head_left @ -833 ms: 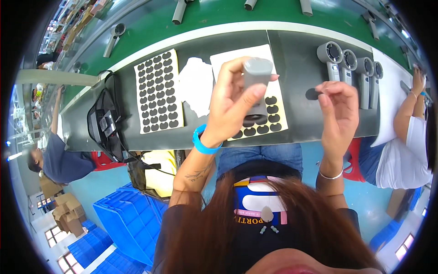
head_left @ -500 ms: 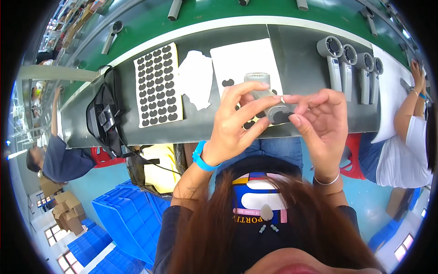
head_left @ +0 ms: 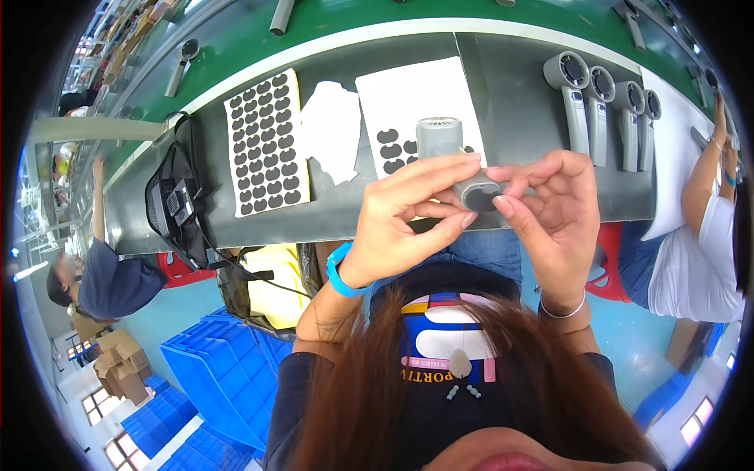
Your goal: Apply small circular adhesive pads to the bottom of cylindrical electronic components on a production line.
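Note:
My left hand is closed around a grey handheld fan, tilted so its handle end faces me. A black sticker lies over that end and looks mostly flat. My right hand has thumb and forefinger at the sticker's right edge, its other fingers curled. Beyond my hands lies a white sticker sheet with several black stickers, partly hidden by the fan and my left hand. A fuller sticker sheet is farther left, beside a torn white paper.
Several grey fans lie in a row on the dark table at right. A black bag sits at the left end. Behind runs a green conveyor carrying fans. Co-workers sit at both sides; blue crates stand at lower left.
The sticker's right part, earlier sticking out past the handle end at my right fingers, now lies against it. My left fingers have drawn closer together around the fan. The view has shifted slightly.

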`<state>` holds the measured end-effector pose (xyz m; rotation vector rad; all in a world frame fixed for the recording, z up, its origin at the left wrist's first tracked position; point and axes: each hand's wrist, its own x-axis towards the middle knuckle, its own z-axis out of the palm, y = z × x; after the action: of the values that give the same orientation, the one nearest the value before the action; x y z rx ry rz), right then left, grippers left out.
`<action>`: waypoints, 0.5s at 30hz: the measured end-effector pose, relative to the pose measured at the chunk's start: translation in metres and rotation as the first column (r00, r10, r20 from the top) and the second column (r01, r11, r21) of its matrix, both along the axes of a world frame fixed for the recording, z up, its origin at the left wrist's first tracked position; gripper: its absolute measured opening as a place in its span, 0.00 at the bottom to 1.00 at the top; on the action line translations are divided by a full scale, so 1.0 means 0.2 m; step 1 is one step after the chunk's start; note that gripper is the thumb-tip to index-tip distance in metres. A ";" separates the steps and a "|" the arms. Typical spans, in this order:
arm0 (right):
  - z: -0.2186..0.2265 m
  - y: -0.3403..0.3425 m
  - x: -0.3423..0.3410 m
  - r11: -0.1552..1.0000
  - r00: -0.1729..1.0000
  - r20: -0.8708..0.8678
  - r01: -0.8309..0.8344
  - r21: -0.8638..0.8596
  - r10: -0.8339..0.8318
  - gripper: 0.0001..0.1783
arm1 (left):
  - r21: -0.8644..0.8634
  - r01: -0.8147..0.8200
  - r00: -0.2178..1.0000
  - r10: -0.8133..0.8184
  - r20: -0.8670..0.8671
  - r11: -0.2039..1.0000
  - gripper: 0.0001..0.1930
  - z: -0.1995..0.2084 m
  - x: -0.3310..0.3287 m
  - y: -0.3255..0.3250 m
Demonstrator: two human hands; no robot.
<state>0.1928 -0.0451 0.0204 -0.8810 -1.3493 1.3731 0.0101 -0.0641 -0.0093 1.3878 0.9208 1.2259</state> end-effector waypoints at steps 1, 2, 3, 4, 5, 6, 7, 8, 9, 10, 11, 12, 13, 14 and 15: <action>0.00 0.00 0.00 1.000 1.000 0.001 0.001 -0.002 -0.001 0.21 | -0.045 0.020 0.998 -0.017 0.061 0.999 0.25 0.01 0.00 0.00; -0.01 0.01 0.00 1.000 1.000 0.004 -0.006 0.009 0.006 0.21 | -0.046 0.021 0.998 -0.018 0.062 0.999 0.25 0.01 0.00 0.00; -0.01 0.01 0.00 1.000 1.000 0.008 -0.014 0.018 0.014 0.21 | -0.063 0.032 0.996 -0.027 0.082 0.998 0.25 0.01 0.00 0.00; 0.00 0.01 0.01 1.000 1.000 0.010 -0.014 0.016 0.014 0.21 | -0.079 0.044 0.994 -0.035 0.103 0.996 0.26 0.02 -0.01 0.00; 0.00 0.01 0.00 1.000 1.000 0.007 -0.012 0.001 0.012 0.21 | -0.081 0.044 0.994 -0.035 0.105 0.996 0.26 0.02 -0.01 0.00; 0.00 0.01 0.00 1.000 1.000 0.005 -0.010 -0.013 0.010 0.21 | -0.086 0.049 0.993 -0.039 0.112 0.995 0.26 0.02 -0.01 0.00; 0.01 0.01 0.00 1.000 1.000 0.007 -0.009 -0.014 0.010 0.21 | -0.091 0.055 0.992 -0.044 0.119 0.994 0.26 0.02 -0.01 0.00; 0.01 0.01 0.00 1.000 1.000 0.012 -0.007 -0.021 0.008 0.21 | -0.092 0.055 0.992 -0.044 0.121 0.994 0.26 0.02 -0.01 0.00; 0.01 0.01 0.00 1.000 1.000 0.015 -0.006 -0.026 0.006 0.21 | -0.092 0.058 0.991 -0.046 0.124 0.994 0.26 0.02 -0.01 0.00; 0.01 0.01 0.00 1.000 1.000 0.016 -0.006 -0.026 0.006 0.21 | -0.091 0.061 0.991 -0.049 0.126 0.994 0.26 0.02 -0.01 0.00; 0.01 0.01 0.00 1.000 1.000 0.018 -0.012 -0.017 0.012 0.21 | -0.091 0.061 0.991 -0.049 0.127 0.994 0.26 0.02 -0.01 0.00; 0.01 0.01 0.00 1.000 1.000 0.022 -0.017 -0.006 0.017 0.21 | -0.103 0.065 0.991 -0.052 0.123 0.993 0.26 0.02 -0.02 0.01; 0.01 0.01 0.00 1.000 1.000 0.023 -0.016 -0.005 0.016 0.21 | -0.115 0.068 0.991 -0.055 0.119 0.991 0.26 0.02 -0.02 0.01; 0.01 0.01 0.00 1.000 1.000 0.020 -0.017 -0.016 0.018 0.21 | -0.114 0.069 0.991 -0.056 0.120 0.991 0.26 0.02 -0.02 0.01; 0.02 0.01 0.00 0.999 1.000 0.015 -0.019 -0.027 0.019 0.21 | -0.123 0.069 0.990 -0.053 0.131 0.990 0.26 0.02 -0.02 0.00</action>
<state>0.1921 -0.0426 0.0235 -0.9003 -1.3572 1.4044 0.0064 -0.0631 -0.0043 1.2135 0.8465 1.1749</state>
